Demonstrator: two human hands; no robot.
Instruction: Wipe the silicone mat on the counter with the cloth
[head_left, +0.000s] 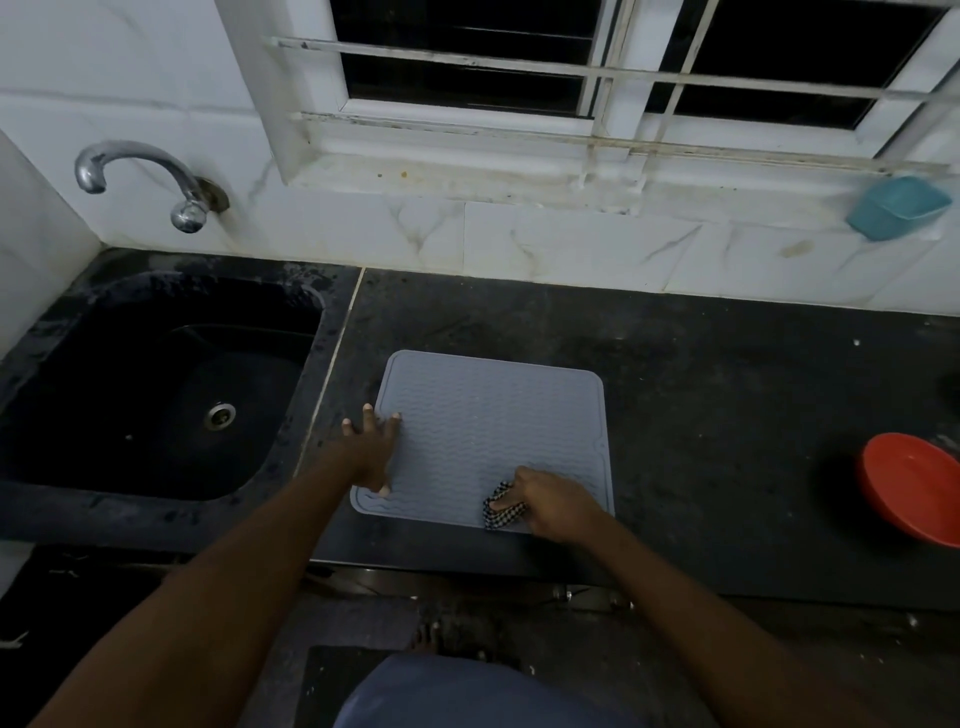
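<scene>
The grey silicone mat (493, 415) lies flat on the dark counter (727, 389), just right of the sink (332, 332) and close to the counter's near edge.

The left hand (371, 447) rests on the mat's left edge. Its fingers are straight and spread, with the thumb down near the near-left corner, and it grips nothing. In my judgement it is placed there to pin the mat so it does not slide under the wiping strokes.

The right hand (550, 504) is at the near-right part of the mat. Its fingers are curled round a bunched black-and-white checked cloth (500, 512) and press it onto the ribbed surface. Bunching gives a firm pad and probably helps it reach into the grooves.

Wiping appears to be in progress at the near edge; how much of the mat is already clean cannot be told.

A red bowl (909, 488) sits well apart at the far right of the counter (no obstruction to the strokes). A tap (135, 176) is mounted on the wall above the sink.
</scene>
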